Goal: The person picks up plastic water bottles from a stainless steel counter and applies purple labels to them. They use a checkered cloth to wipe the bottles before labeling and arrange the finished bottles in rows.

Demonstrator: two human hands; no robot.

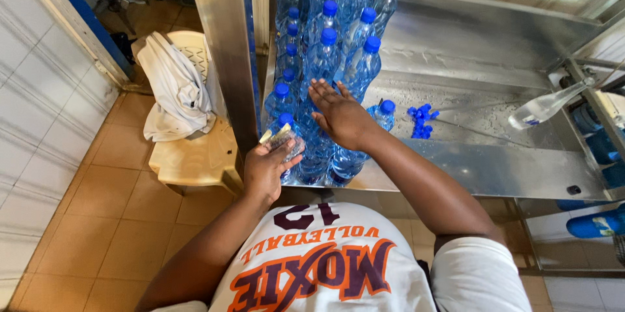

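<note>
Tiled floor on the left holds a cream plastic chair (195, 156) with white cloth (172, 84). Our left hand (265, 170) grips a small stack of clear labels (283, 137). Our right hand (340, 115) rests open on blue-capped plastic water bottles (322, 58) crowding the steel tray (482, 169).

Clear bottles (323, 58) with blue caps (420, 121), silver steel table (495, 169), cream chair (195, 156) with white cloth (172, 87), orange-brown floor tiles (97, 214), white wall tiles (39, 103)

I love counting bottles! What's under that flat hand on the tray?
The right hand lies on clear bottles with blue caps, standing in the metal tray. The caps beneath it are hidden.
</note>
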